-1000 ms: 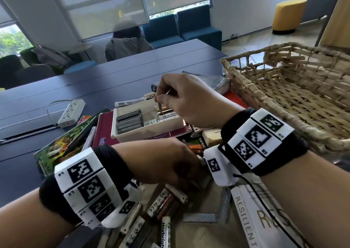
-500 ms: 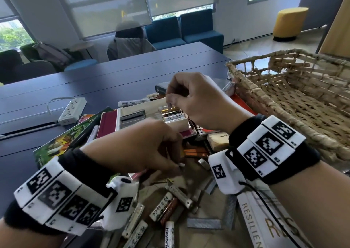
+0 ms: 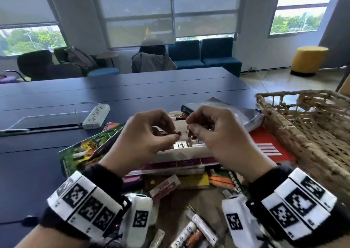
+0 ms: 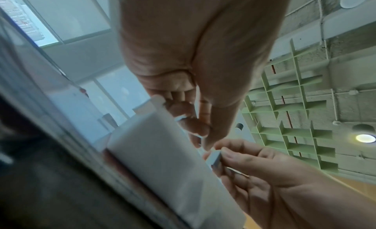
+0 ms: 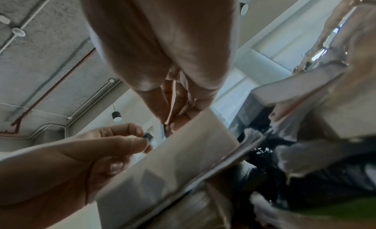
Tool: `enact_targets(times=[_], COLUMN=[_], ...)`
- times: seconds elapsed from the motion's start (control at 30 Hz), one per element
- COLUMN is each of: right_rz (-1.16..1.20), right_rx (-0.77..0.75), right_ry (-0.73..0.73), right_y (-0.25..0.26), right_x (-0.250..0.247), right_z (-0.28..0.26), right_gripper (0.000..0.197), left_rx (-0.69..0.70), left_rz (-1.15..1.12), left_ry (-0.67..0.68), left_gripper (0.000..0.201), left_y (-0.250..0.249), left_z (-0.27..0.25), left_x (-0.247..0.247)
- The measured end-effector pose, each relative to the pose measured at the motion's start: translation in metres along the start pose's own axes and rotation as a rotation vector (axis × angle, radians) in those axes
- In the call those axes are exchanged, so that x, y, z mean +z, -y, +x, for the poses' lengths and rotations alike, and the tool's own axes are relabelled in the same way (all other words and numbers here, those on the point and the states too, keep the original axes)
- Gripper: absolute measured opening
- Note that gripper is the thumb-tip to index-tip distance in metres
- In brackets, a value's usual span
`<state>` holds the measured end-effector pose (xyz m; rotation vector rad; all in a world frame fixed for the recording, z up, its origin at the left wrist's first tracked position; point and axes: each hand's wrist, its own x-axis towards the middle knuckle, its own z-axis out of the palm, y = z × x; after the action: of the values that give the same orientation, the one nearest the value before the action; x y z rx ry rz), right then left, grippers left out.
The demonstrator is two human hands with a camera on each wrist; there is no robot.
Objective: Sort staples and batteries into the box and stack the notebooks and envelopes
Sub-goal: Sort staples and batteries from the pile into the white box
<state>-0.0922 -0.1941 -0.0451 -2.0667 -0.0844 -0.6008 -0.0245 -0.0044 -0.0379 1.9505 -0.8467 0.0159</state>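
The left hand (image 3: 144, 134) has come up from the near pile of loose cylindrical batteries (image 3: 191, 232) and now pinches a small grey strip of staples (image 3: 178, 133) over the shallow white box (image 3: 181, 151), so another piece should soon drop in. The right hand (image 3: 217, 132) stays above the box's right side, fingertips pinched together; what they hold I cannot tell.

Wicker basket (image 3: 310, 126), white power strip (image 3: 96, 116), perhaps plugged in
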Motion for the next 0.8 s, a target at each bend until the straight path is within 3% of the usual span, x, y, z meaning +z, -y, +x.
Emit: enact_targets(times=[0.47,0.8], right_rz=[-0.125,-0.335], right_rx=[0.050,0.045], right_ry=[0.032,0.218], right_y=[0.007,0.017], right_x=[-0.020,-0.032], right_z=[-0.001,-0.004], right_gripper=[0.021,0.022], left_rx=[-0.020,-0.022], left_rz=[0.061,0.147], left_ry=[-0.032,-0.006], left_gripper=[0.011,0.010], left_y=[0.001,0.002], left_z=[-0.001,-0.002], left_x=[0.006,0.008])
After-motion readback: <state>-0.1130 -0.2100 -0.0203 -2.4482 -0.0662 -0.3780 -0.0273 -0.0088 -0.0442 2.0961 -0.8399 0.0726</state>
